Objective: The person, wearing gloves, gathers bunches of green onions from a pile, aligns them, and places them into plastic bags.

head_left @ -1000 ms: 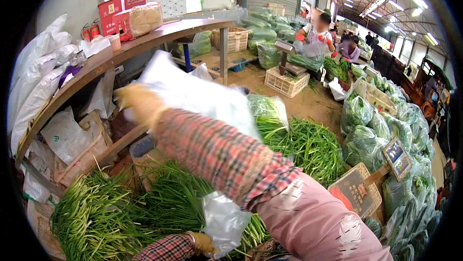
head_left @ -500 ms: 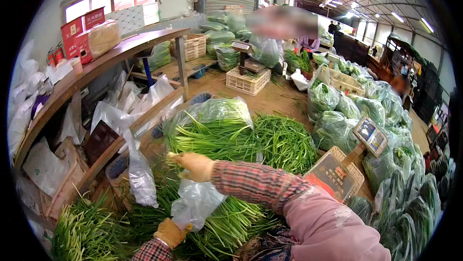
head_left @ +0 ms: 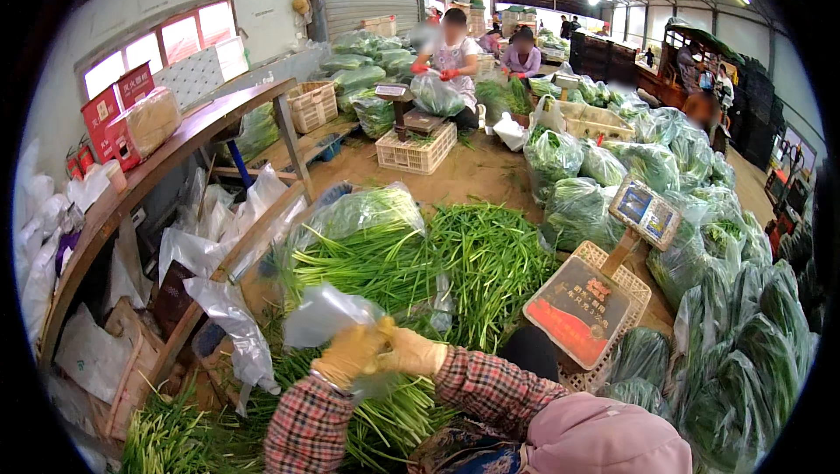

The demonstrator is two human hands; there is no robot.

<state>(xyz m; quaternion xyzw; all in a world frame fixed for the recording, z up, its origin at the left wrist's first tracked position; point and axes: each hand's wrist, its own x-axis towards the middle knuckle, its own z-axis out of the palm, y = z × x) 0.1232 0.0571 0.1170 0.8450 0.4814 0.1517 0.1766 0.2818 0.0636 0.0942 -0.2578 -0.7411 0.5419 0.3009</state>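
Note:
My left hand [head_left: 346, 357] and my right hand [head_left: 413, 352], both in tan gloves, meet low in the middle with closed fingers. They grip a clear plastic bag [head_left: 325, 315], whose loose part puffs up beyond my left hand. Beneath my forearms lies a bundle of garlic chives [head_left: 398, 426], partly hidden by my sleeves. Just past the hands, more garlic chives [head_left: 359, 255] lie in an opened clear bag. A loose green heap [head_left: 492, 255] spreads to their right. Another pile of long greens [head_left: 166, 443] sits at the lower left.
A platform scale [head_left: 573, 312] on a crate, its display [head_left: 645, 211] on a post, stands to the right. Beyond it are stacked bagged greens [head_left: 735, 369]. A wooden bench [head_left: 166, 154] with plastic bags beneath lines the left. Co-workers [head_left: 451, 58] work farther back.
My right hand has drawn back from the bagged greens to meet my left hand. My left hand has risen with the plastic bag. The view has shifted, showing more of the scale.

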